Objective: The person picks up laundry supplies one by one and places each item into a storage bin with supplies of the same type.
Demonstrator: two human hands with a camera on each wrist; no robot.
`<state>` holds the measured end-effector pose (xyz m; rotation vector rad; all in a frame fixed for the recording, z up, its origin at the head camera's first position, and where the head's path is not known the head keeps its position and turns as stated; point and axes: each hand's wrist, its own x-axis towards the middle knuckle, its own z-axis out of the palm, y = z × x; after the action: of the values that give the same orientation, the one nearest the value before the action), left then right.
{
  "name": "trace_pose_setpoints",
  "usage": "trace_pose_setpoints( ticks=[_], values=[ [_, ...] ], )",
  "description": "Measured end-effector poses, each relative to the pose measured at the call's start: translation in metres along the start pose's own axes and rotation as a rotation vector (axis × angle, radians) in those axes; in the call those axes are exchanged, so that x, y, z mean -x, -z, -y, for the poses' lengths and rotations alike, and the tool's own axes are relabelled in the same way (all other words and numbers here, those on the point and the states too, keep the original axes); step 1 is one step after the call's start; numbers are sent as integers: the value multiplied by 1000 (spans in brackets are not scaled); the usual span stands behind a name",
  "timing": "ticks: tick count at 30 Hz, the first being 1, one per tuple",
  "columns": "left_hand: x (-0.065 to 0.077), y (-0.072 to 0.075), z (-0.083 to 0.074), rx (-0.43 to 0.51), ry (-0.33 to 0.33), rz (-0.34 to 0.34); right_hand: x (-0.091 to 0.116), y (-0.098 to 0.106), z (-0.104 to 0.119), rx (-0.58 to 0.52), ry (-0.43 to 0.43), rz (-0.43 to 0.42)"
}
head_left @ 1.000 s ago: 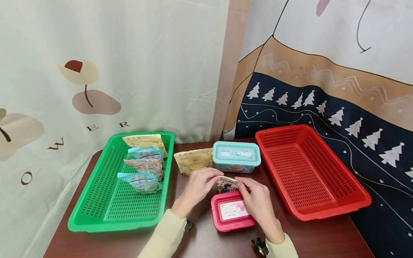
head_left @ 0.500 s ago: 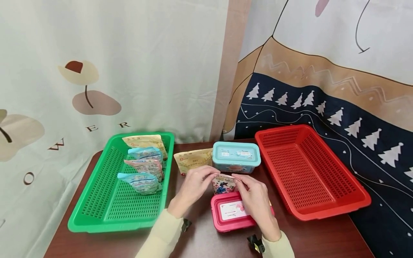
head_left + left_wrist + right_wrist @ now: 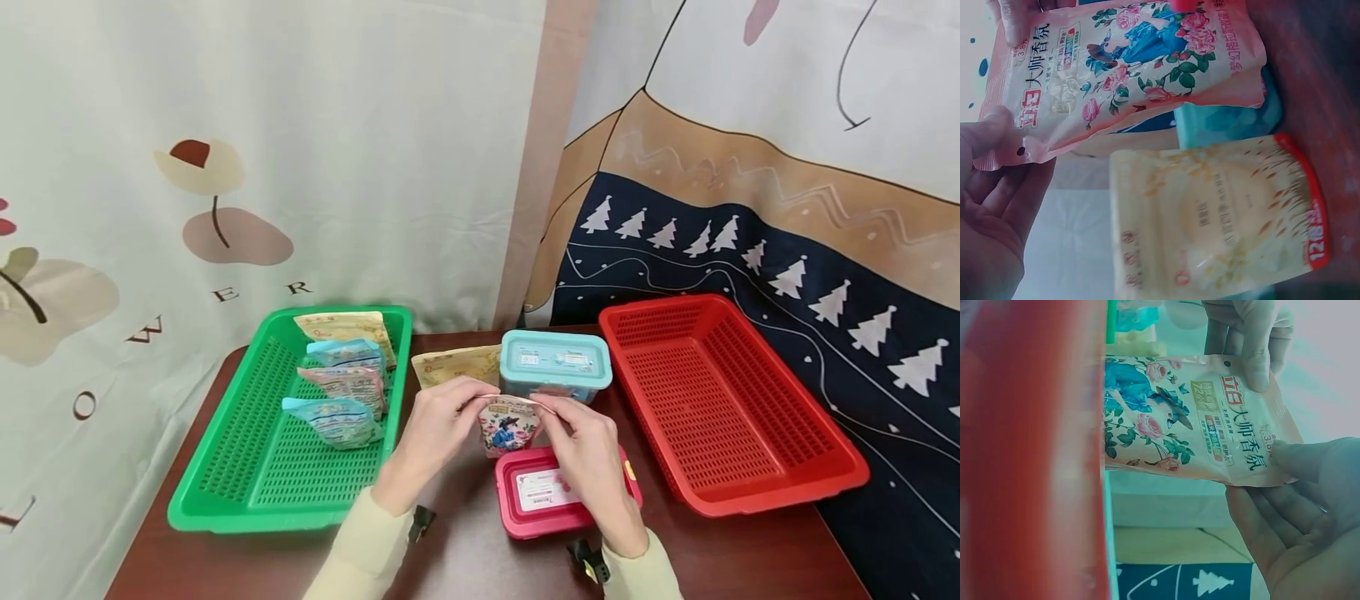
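Both hands hold a pink-white pouch [image 3: 508, 427] printed with roses and a figure in blue, upright by its top edge. My left hand [image 3: 442, 421] pinches one top corner between thumb and fingers. The opposite corner is pinched by my right hand [image 3: 588, 446]. In the left wrist view the pouch [image 3: 1141, 69] spreads flat between the hands, and the right wrist view shows its printed front [image 3: 1172, 419] too. Just in front stands a container with a crimson lid [image 3: 525, 510], partly covered by my right hand. Behind the pouch are a light-blue lidded container [image 3: 555, 357] and a beige pouch [image 3: 453, 365].
A green basket [image 3: 180, 508] on the left holds several upright pouches in beige, blue and pink. On the right a red basket [image 3: 708, 400] lies slanted. Printed curtains [image 3: 360, 167] hang behind the brown table [image 3: 480, 575].
The hands, still holding the floral pouch, have shifted slightly left. The pouch has turned more upright, so more of its printed front shows. The head view has shifted a little.
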<state>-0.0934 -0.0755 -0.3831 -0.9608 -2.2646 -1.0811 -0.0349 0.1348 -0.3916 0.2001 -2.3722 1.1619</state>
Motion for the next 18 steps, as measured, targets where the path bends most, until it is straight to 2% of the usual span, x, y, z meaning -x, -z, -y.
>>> trace_pose_setpoints(
  ticks=[9,18],
  values=[
    [-2,22,-5,-10,-19,-67,-8,-2,16,-82,19,22],
    [4,46,-6,4,-31,-138,-17,-10,34,-158,112,15]
  ],
)
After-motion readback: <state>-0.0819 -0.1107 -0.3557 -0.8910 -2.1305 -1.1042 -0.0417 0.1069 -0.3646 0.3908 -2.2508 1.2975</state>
